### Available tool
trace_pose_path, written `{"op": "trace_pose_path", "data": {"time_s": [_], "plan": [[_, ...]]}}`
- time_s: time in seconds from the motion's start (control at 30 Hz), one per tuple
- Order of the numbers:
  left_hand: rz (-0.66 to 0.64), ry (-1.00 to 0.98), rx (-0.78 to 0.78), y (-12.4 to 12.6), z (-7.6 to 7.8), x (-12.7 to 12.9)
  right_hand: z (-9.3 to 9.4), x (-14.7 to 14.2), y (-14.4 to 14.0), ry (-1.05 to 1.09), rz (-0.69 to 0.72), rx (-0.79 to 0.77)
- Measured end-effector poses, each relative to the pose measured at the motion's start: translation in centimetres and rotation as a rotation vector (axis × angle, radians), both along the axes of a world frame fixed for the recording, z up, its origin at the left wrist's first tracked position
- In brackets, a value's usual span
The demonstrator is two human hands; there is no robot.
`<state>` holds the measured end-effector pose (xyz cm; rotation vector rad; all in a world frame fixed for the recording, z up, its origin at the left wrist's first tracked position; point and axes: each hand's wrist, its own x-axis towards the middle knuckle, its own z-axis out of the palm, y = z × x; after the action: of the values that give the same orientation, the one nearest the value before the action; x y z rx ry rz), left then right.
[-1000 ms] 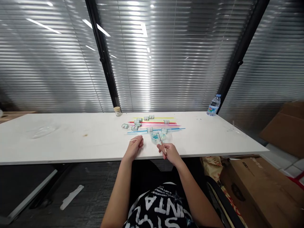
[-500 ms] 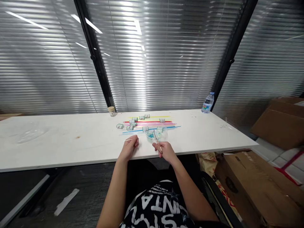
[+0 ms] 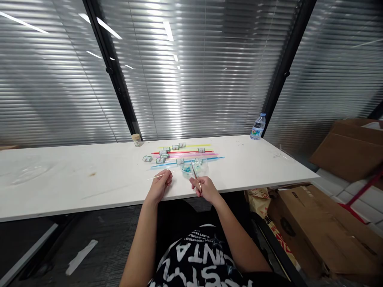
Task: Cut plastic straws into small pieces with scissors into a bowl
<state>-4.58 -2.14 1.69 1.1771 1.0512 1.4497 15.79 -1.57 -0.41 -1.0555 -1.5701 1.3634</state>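
My left hand (image 3: 160, 185) is closed in a pinch on a thin white stick (image 3: 155, 176), which juts out to the left over the tabletop. In my right hand (image 3: 206, 189) is a slim silver and copper-coloured tool (image 3: 194, 171), its silver end pointing up and away from me. Just beyond that hand sits a clear dish (image 3: 204, 169) with small blue-green bits inside. A blue strip (image 3: 214, 158) lies behind the dish. Farther back are red strips (image 3: 191, 152), pink strips and a yellow strip (image 3: 197, 145), with several small patterned rolls (image 3: 160, 160) among them.
A white table (image 3: 104, 171) runs across the view before blinds. At its back stand a small lidded jar (image 3: 136, 140) and a water bottle (image 3: 257, 127). Clear plastic (image 3: 32, 172) lies at left. Cardboard boxes (image 3: 326, 227) stand at right, below the table's edge.
The whole view has shifted slightly, so things appear a little farther left. Both hands keep their hold, and the white stick tilts slightly more downward at its left end.
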Motion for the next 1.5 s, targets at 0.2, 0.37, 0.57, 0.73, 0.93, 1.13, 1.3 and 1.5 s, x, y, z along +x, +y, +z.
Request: {"op": "trace_pose_path", "data": {"time_s": [0.2,0.37,0.57,0.73,0.93,1.13,1.3,1.5], "plan": [[0.006,0.007,-0.014,0.05,-0.13,-0.15,0.18,0.05,-0.05,0.027,0.018,-0.006],[-0.004,-0.022,-0.017,0.13,-0.21,-0.17,0.35,0.23,-0.04,0.006,0.04,-0.015],[0.007,-0.036,-0.012,0.22,-0.27,-0.18,0.6,0.33,-0.24,-0.048,0.053,0.004],[0.012,-0.031,-0.01,0.25,-0.22,-0.09,0.7,0.19,-0.4,-0.054,0.028,0.008],[-0.002,-0.007,-0.001,0.29,-0.39,-0.17,0.79,0.07,-0.4,-0.101,0.032,0.041],[-0.027,0.051,0.012,0.26,-0.49,-0.31,0.92,0.09,-0.44,-0.103,0.024,0.03],[-0.023,0.069,0.008,0.2,-0.43,-0.27,1.02,0.07,-0.47,-0.106,0.021,0.022],[-0.03,0.063,0.016,0.2,-0.34,-0.23,0.99,0.06,-0.47,-0.102,0.017,0.01]]}}
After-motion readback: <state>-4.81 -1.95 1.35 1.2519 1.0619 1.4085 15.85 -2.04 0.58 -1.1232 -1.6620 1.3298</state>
